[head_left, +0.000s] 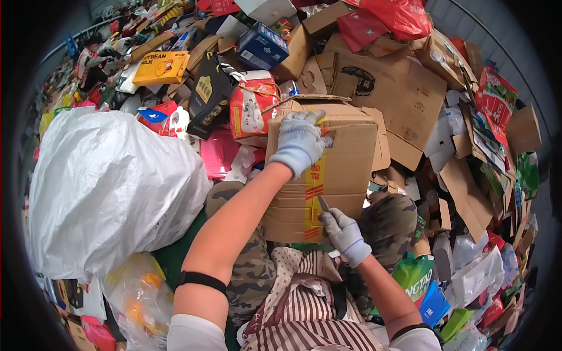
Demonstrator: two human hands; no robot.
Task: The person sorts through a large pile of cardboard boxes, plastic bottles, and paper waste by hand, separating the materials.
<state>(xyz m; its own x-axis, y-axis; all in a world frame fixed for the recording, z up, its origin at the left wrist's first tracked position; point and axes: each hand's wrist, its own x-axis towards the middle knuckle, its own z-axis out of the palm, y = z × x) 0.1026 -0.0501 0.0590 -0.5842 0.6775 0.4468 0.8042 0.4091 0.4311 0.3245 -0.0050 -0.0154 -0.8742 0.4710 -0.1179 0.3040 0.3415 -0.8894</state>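
Note:
A brown cardboard box (348,167) stands between my knees, a yellow and red strip of printed tape (314,193) running down its side. My left hand (297,140), in a pale work glove, grips the box at its upper edge, fingers curled over the top. Lower down, my gloved right hand (346,235) is closed around a knife (322,203). The knife's blade points up and lies close against the box beside the tape; its handle is hidden in the glove.
A big white woven sack (111,187) bulges at the left. Flattened cardboard (386,93) lies behind the box, within a heap of mixed packaging. A blue carton (263,47) and a yellow soybean milk box (161,68) rest farther back. Another person (91,61) is at the far left.

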